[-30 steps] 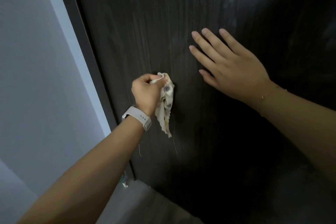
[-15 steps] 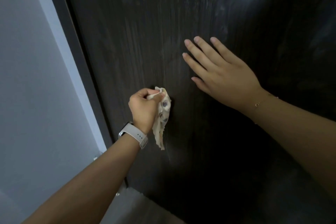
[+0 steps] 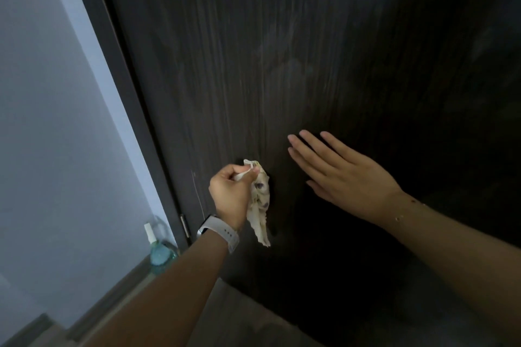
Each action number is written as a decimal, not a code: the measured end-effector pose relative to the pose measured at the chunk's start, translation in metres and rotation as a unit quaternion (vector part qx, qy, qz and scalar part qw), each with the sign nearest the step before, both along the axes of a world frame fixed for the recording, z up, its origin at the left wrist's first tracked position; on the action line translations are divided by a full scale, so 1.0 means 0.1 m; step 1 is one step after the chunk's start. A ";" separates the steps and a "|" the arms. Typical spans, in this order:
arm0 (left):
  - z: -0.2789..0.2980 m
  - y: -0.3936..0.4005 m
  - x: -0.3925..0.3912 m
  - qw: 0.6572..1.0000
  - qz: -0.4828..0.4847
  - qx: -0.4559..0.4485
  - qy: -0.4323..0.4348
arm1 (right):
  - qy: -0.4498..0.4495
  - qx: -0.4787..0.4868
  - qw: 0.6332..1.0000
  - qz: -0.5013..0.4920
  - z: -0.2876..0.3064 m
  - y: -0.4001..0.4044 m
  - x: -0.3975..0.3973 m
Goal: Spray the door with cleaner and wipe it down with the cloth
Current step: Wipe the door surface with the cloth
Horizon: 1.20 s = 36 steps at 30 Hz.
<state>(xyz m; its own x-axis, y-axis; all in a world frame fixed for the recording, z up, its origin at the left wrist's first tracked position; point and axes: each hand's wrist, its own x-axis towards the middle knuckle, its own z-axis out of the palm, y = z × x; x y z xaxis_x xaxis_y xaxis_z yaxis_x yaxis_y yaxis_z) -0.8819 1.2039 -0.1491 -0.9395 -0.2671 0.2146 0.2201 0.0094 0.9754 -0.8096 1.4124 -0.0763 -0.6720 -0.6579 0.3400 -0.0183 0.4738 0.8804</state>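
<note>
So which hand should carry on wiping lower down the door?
Left hand: it grips the patterned cream cloth against the dark wood-grain door. Right hand is empty, open by the panel.

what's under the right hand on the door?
Only the dark door. The right hand lies open, fingers spread, nothing visibly held; the patch beneath its palm is covered. The cloth is in the left hand.

cloth (image 3: 259, 200) on door (image 3: 282, 51), bottle (image 3: 159, 253) left
</note>
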 end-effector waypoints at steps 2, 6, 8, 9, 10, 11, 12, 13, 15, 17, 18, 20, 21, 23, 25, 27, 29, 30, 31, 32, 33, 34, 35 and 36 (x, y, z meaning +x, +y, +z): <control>-0.18 -0.02 0.03 0.999 -0.020 -0.026 -0.042 | -0.001 0.000 1.000 0.002 0.00 -0.01 -0.01; -0.52 -0.03 0.13 0.991 -0.032 -0.061 -0.115 | 0.004 -0.006 1.000 0.003 -0.02 0.00 0.01; -0.42 -0.03 0.12 0.993 -0.041 -0.068 -0.092 | 0.004 -0.011 1.000 0.009 -0.02 -0.02 0.00; -0.29 -0.03 0.10 0.994 -0.044 -0.072 -0.063 | 0.005 -0.014 1.000 0.011 -0.02 -0.02 0.00; -0.13 -0.03 0.08 0.996 -0.043 -0.076 -0.026 | 0.007 -0.017 1.000 0.013 -0.03 -0.02 0.00; 0.08 -0.02 0.06 0.996 -0.039 -0.079 0.013 | 0.009 -0.017 1.000 0.015 -0.04 -0.02 0.00; 0.27 -0.01 0.03 0.995 -0.036 -0.074 0.047 | 0.010 -0.015 1.000 0.017 -0.04 -0.01 -0.01; 0.45 0.00 0.01 0.995 -0.036 -0.055 0.074 | 0.008 -0.012 1.000 0.017 -0.04 -0.01 -0.01; 0.62 0.03 -0.02 0.995 -0.044 -0.005 0.090 | 0.006 -0.012 1.000 0.017 -0.03 -0.02 0.00; 0.52 0.02 0.00 0.997 -0.046 -0.003 0.059 | 0.003 -0.012 1.000 0.015 -0.02 -0.02 0.00; 0.38 0.00 0.02 0.998 -0.048 -0.015 0.032 | 0.000 -0.009 1.000 0.012 -0.02 -0.02 0.00; 0.07 -0.04 0.06 0.998 -0.047 -0.028 -0.026 | -0.007 -0.004 1.000 0.007 -0.01 -0.03 0.01; -0.05 -0.07 0.08 0.997 -0.041 -0.026 -0.054 | -0.006 -0.003 1.000 0.008 -0.01 -0.03 0.01; -0.16 -0.07 0.08 0.996 -0.028 -0.021 -0.086 | 0.003 -0.003 1.000 0.010 0.00 -0.03 0.02; -0.07 -0.02 0.07 0.997 -0.032 -0.012 -0.070 | 0.007 -0.005 1.000 0.015 0.00 -0.04 0.02; 0.11 0.07 0.10 0.999 -0.038 0.014 -0.008 | 0.008 -0.009 1.000 0.019 -0.01 -0.03 0.01; 0.24 0.15 0.14 0.999 -0.023 0.001 0.038 | 0.003 -0.010 1.000 0.018 0.00 -0.03 0.01; 0.25 0.17 0.16 0.999 -0.011 -0.016 0.048 | -0.002 -0.011 1.000 0.018 0.00 -0.03 0.01; 0.23 0.19 0.18 0.998 -0.004 -0.025 0.054 | -0.006 -0.012 1.000 0.017 -0.01 -0.03 0.01; 0.19 0.19 0.19 0.998 0.002 -0.025 0.058 | -0.006 -0.011 1.000 0.016 -0.01 -0.03 0.02; 0.13 0.19 0.17 0.999 0.007 -0.012 0.050 | -0.005 -0.010 1.000 0.015 0.00 -0.03 0.02; 0.05 0.18 0.16 0.999 0.016 -0.001 0.031 | -0.005 -0.009 1.000 0.013 0.00 -0.03 0.01; -0.07 0.15 0.15 1.000 0.024 0.008 0.003 | -0.007 -0.008 1.000 0.012 0.01 -0.04 0.02; -0.21 0.12 0.16 0.999 0.029 0.010 -0.034 | -0.005 -0.007 1.000 0.012 0.01 -0.04 0.02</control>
<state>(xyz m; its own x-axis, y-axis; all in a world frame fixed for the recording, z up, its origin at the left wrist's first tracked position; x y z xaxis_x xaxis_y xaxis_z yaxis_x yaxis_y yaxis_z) -0.8662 1.2162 -0.1696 -0.9344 -0.3256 0.1447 0.1528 0.0010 0.9883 -0.8075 1.4085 -0.0757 -0.6599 -0.6688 0.3425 -0.0391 0.4858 0.8732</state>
